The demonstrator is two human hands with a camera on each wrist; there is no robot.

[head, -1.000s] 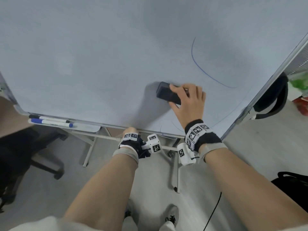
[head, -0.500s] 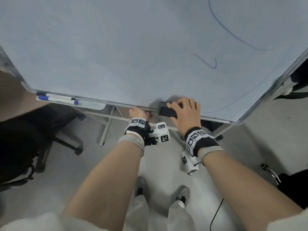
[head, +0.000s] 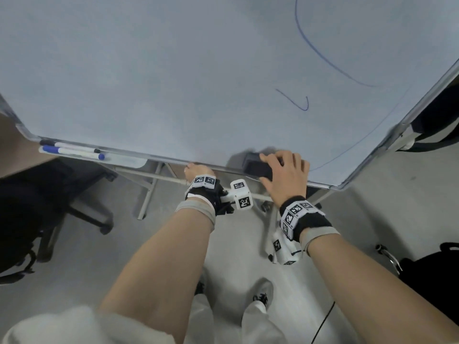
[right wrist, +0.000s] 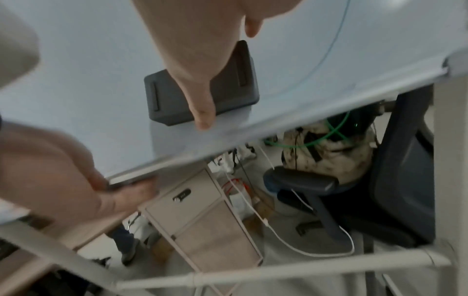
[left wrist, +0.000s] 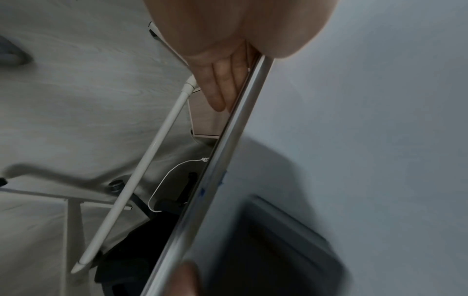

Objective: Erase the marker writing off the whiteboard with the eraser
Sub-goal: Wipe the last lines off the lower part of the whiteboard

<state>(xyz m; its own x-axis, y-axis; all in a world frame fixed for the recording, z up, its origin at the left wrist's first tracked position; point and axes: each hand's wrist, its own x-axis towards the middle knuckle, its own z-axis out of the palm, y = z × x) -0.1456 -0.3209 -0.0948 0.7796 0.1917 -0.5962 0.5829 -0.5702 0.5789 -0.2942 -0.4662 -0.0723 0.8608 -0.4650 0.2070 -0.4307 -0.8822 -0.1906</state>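
Left hand (head: 196, 171) gripped the metal bottom rim of the pale whiteboard (head: 149, 70), fingers (left wrist: 220, 88) hooked behind it, likely to steady it. Right hand (head: 285, 175) pressed the dark rectangular plastic eraser (head: 255, 167) flat under spread fingers, just above that rim. Blue marker strokes (head: 323, 58) lay beyond the fingertips. No readable labels.

Dark grey eraser (head: 257, 167), blue marker lines (head: 323, 58), pale whiteboard (head: 149, 70).

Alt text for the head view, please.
The right hand holds a dark eraser near the whiteboard bottom edge, with blue marker lines above. The left hand grips that edge.
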